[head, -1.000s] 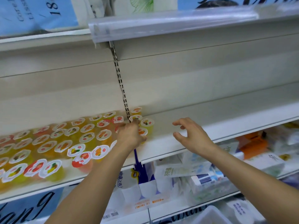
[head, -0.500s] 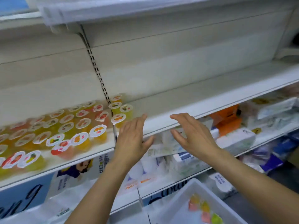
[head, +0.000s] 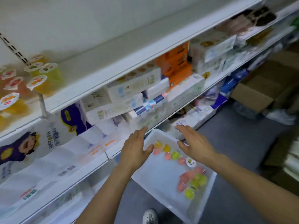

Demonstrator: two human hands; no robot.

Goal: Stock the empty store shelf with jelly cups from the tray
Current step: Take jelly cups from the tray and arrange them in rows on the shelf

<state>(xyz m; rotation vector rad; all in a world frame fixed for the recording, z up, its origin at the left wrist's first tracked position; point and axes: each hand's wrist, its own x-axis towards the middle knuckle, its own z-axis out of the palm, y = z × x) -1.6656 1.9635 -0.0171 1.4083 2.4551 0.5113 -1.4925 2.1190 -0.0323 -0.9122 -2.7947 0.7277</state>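
A white plastic tray sits low in front of me with several loose jelly cups in pink, yellow and green inside. My left hand hovers over the tray's near-left rim, fingers straight and empty. Over the tray's far corner, my right hand is spread with nothing in it. Several stocked jelly cups stand on the left part of the white shelf; the shelf's right stretch is bare.
Below the shelf, a lower shelf holds packs of tissue and boxed goods, with an orange box. Cardboard boxes lie on the grey floor at right. A white shoe shows beneath the tray.
My view has swung down and right from the shelf to the tray. Both hands have dropped from the shelf's front edge to just above the tray, still holding nothing.
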